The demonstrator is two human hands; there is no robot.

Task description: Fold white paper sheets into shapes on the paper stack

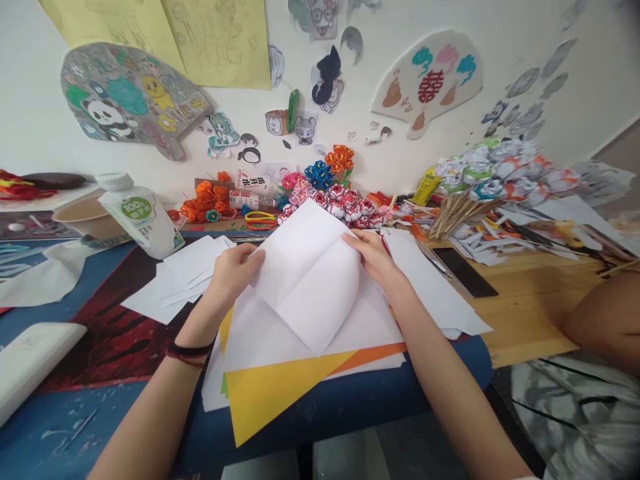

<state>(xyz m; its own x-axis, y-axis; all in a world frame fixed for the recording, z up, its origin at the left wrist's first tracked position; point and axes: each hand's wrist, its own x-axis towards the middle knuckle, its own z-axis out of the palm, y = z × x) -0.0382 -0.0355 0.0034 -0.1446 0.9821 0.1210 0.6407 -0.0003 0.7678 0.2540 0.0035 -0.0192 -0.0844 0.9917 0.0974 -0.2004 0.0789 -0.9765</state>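
Note:
A creased sheet of white paper [315, 280] is held up between both hands, its fold line running diagonally across it. My left hand [237, 269] pinches its left edge, with the thumb on top. At the upper right edge my right hand [371, 255] grips the same sheet, its fingers partly behind it. Beneath lies a stack of paper [250, 330] with white sheets on top. A yellow sheet [280, 393] sticks out at the front of the stack, beside an orange edge [373, 355].
White paper pieces [175, 280] and a white bottle [140, 217] stand to the left. Paper flowers [350, 207] line the wall. At right are a black phone [465, 272], wooden sticks [453, 210], paper scraps and another person's arm [607, 320].

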